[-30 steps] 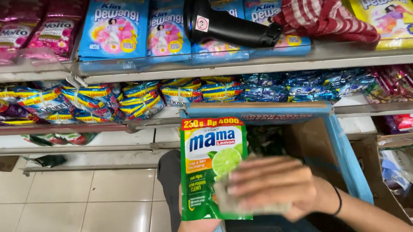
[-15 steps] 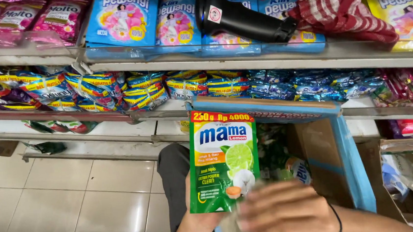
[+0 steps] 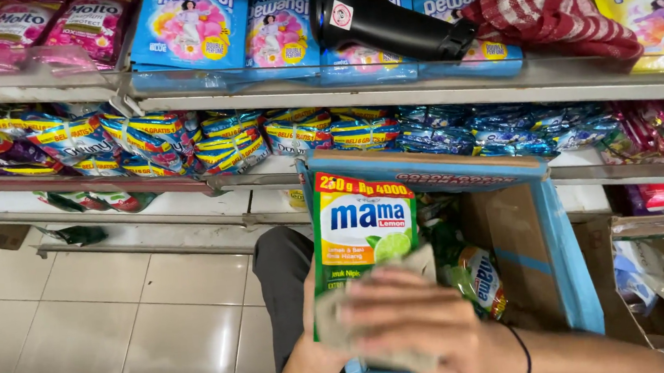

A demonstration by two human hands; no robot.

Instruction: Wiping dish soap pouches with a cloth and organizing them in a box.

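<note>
Green and upright, the refill pouch (image 3: 362,243) sits just above bottom centre, gripped from behind at its lower edge by the left hand (image 3: 313,346). At four o'clock from it, the right hand (image 3: 418,326), which lay higher across the pouch a second ago, now presses a grey cloth (image 3: 358,318) flat-fingered over its lower half, before the blue-edged carton (image 3: 568,270).

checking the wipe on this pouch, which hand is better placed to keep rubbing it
Right. The right hand lies flat across the pouch front with the cloth under its fingers. The left hand grips the pouch from behind at its lower edge, so it seems tied up steadying it.
</note>
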